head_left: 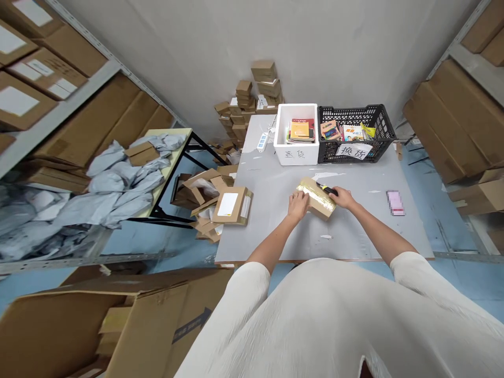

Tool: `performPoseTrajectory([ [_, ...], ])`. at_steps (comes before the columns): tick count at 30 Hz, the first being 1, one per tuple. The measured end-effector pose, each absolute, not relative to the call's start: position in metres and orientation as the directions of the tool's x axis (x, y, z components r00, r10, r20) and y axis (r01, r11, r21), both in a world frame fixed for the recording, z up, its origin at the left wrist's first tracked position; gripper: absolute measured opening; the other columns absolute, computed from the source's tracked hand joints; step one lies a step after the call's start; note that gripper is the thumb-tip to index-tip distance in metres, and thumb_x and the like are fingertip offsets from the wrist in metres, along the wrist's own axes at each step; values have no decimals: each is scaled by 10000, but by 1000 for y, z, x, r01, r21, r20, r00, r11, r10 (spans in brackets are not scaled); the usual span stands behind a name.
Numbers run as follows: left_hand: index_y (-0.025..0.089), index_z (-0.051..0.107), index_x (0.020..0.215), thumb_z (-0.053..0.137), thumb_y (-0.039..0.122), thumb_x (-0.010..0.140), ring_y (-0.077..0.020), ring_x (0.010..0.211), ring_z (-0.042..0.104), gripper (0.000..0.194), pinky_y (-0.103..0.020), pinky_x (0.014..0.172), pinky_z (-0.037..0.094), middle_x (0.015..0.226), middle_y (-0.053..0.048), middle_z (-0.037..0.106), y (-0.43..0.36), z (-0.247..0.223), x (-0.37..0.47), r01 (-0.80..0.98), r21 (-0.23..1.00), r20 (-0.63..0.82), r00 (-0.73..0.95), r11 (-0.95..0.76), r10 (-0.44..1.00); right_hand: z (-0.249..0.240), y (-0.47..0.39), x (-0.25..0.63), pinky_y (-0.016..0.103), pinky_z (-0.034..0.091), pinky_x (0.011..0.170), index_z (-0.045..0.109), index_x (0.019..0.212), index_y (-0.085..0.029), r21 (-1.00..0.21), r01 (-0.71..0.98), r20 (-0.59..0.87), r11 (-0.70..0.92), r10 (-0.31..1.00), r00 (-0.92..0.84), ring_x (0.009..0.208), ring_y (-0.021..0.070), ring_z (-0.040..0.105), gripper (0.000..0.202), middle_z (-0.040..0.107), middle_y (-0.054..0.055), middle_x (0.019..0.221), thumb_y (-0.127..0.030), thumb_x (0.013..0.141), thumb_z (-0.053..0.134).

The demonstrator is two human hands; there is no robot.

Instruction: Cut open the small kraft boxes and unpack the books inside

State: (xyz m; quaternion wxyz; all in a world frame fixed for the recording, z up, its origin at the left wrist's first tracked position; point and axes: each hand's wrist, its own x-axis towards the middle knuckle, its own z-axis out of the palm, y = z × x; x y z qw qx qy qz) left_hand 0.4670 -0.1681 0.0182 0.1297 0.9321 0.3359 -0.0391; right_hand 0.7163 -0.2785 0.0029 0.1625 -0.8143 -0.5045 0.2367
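A small cardboard box lies at a slant on the grey table, its top covered in shiny clear tape. My left hand rests on the box's left side, fingers bent against it. In my right hand is a box cutter with a black and yellow body, its front end over the taped top. Whether its blade touches the tape is too small to tell. Another cardboard box with a white label sits at the table's left edge.
At the table's back stand a white foam box and a black crate, both holding books. A power strip lies left of them, a pink phone-like item at right. Discarded cartons and a large open carton are at left.
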Motion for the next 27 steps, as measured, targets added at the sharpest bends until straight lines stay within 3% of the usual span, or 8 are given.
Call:
performPoseTrajectory([
  [5,242,517,1544,457,301,1117,-307,1200,706,435,-403,1017,490,1336,-120,756,-159,20,479,726,282,-280,687,-627,670,4,-304,708,404,568,914,715,1312,-212,-577,673,-220,-462,882,417,1121,332,732,424,788,141,1317,-485,1019,575],
  [9,227,531,1498,438,291,1106,-304,1194,713,409,-399,1013,499,1348,-133,754,-160,21,489,724,301,-275,689,-621,670,-4,-318,691,374,584,884,682,1258,-240,-700,551,-229,-455,873,429,1034,281,754,360,797,102,1251,-494,1024,581],
  [13,202,545,1491,481,384,1091,-338,1405,594,444,-444,1133,462,1550,-193,626,-169,21,498,727,302,-240,683,-616,690,-13,-320,691,365,595,889,649,1234,-239,-809,385,-271,-443,864,425,923,227,758,341,793,72,1194,-494,1017,586],
  [16,184,473,1601,581,560,1037,-385,1570,422,686,-495,1238,381,1745,-221,407,-182,19,510,718,311,-210,691,-622,692,-13,-309,706,405,585,971,669,1181,-238,-791,426,-205,-439,846,492,1034,256,734,332,784,91,1209,-503,988,615],
  [20,199,370,1705,672,677,948,-425,1625,335,945,-551,1285,314,1772,-223,360,-205,13,527,719,313,-249,692,-620,677,-8,-280,729,446,542,1078,692,1106,-235,-736,534,-101,-415,848,521,1208,302,676,308,751,121,1248,-498,966,616],
  [23,217,317,1738,771,596,892,-433,1659,284,1032,-600,1307,270,1806,-227,303,-212,9,534,693,298,-295,721,-656,627,-5,-261,738,449,518,1109,702,1084,-232,-708,580,-89,-402,866,492,1258,311,655,293,733,121,1290,-484,963,613],
  [27,297,191,1780,815,314,831,-405,1692,261,1136,-661,1314,244,1835,-196,272,-200,8,529,610,305,-358,785,-732,505,-7,-255,738,429,550,1041,703,1135,-230,-714,548,-158,-437,862,482,1143,290,701,313,774,97,1212,-486,976,614],
])
